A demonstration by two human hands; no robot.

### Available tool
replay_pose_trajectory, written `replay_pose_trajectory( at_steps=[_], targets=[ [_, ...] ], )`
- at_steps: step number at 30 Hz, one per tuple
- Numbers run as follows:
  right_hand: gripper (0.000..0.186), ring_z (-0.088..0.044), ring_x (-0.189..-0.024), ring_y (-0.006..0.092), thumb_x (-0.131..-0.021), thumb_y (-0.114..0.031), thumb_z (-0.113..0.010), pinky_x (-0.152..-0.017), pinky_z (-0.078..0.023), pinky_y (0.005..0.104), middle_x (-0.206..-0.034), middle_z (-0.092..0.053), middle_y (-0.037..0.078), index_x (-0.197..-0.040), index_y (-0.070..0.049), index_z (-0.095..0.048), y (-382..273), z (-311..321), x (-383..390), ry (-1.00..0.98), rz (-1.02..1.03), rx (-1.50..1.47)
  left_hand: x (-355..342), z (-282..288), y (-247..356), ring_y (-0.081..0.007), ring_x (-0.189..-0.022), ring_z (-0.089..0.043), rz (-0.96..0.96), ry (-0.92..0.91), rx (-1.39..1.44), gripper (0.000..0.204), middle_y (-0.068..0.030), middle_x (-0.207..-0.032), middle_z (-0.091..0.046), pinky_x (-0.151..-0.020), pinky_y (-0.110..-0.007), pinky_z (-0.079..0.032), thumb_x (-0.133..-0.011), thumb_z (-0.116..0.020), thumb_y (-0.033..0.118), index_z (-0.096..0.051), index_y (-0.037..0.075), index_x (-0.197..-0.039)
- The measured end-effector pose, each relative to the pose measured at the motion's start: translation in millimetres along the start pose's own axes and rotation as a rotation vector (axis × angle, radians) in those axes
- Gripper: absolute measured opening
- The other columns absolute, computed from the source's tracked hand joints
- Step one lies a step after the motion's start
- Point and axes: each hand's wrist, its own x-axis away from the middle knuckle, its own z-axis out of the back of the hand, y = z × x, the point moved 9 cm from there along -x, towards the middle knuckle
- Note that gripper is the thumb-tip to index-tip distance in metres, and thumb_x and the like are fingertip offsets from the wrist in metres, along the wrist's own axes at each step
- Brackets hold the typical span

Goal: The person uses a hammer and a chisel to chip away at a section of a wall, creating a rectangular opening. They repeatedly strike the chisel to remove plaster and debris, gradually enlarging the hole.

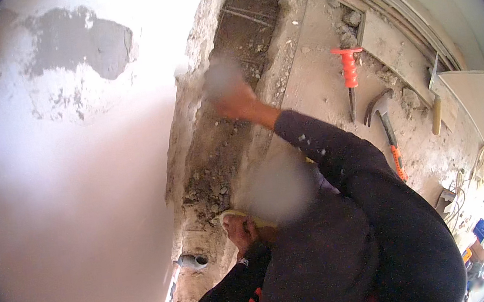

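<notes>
My right hand reaches out over a dirt-filled trench that runs along the wall. A pale blur covers its fingers, so whether it holds anything is hidden. Lower down, at the near end of the trench, my left hand is closed, its fingers curled against a yellow-edged thing. Most of that thing lies behind another pale blur, and I cannot make out its kind. Loose rubble lies in the trench just beyond my left hand.
A chisel with an orange grip and a claw hammer lie on the dusty floor at right. Beyond are a trowel and leaning boards. A grey pipe end sticks out near the white wall.
</notes>
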Motion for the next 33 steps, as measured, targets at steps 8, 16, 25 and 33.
replay_pose_trajectory(
  at_steps=[8,16,25,33],
  targets=[
    [0.032,-0.055,-0.097,0.0353,-0.081,-0.019,-0.053,-0.083,-0.047,0.0439,-0.107,-0.055,0.018,-0.108,-0.003,-0.054,44.5,11.0,0.1,-0.034,-0.220,-0.057,-24.9,20.6,141.0,-0.0367,-0.076,-0.054,-0.300,-0.008,-0.091,0.010,-0.0157,-0.076,-0.057,-0.072,-0.048,-0.041,-0.067,-0.060,0.004,-0.057,0.004,-0.077],
    [0.038,-0.051,-0.109,0.0360,-0.078,-0.016,-0.056,-0.085,-0.048,0.0429,-0.117,-0.050,0.023,-0.111,0.001,-0.052,49.5,-22.0,-7.5,-0.024,-0.065,0.039,-6.5,10.3,63.4,-0.0362,-0.075,-0.056,-0.169,0.047,0.013,0.015,-0.0173,-0.079,-0.059,-0.078,-0.050,-0.041,-0.064,-0.058,0.003,-0.057,0.004,-0.079],
    [0.041,-0.046,-0.114,0.0407,-0.075,-0.017,-0.056,-0.096,-0.039,0.0473,-0.117,-0.049,0.027,-0.107,0.008,-0.054,22.2,-8.0,-8.7,0.215,-0.100,-0.090,-17.4,6.4,79.3,-0.0377,-0.081,-0.054,-0.144,-0.087,-0.164,0.016,-0.0166,-0.083,-0.058,-0.078,-0.051,-0.038,-0.064,-0.059,0.005,-0.056,0.005,-0.080],
    [0.046,-0.038,-0.119,0.0394,-0.078,-0.023,-0.055,-0.093,-0.041,0.0458,-0.128,-0.036,0.030,-0.107,0.013,-0.053,-41.5,32.7,28.2,-0.563,-0.154,-0.391,-15.6,28.8,105.4,-0.0366,-0.082,-0.054,-0.285,0.034,-0.149,0.019,-0.0146,-0.082,-0.058,-0.081,-0.051,-0.039,-0.063,-0.061,0.003,-0.058,0.006,-0.082]
  ],
)
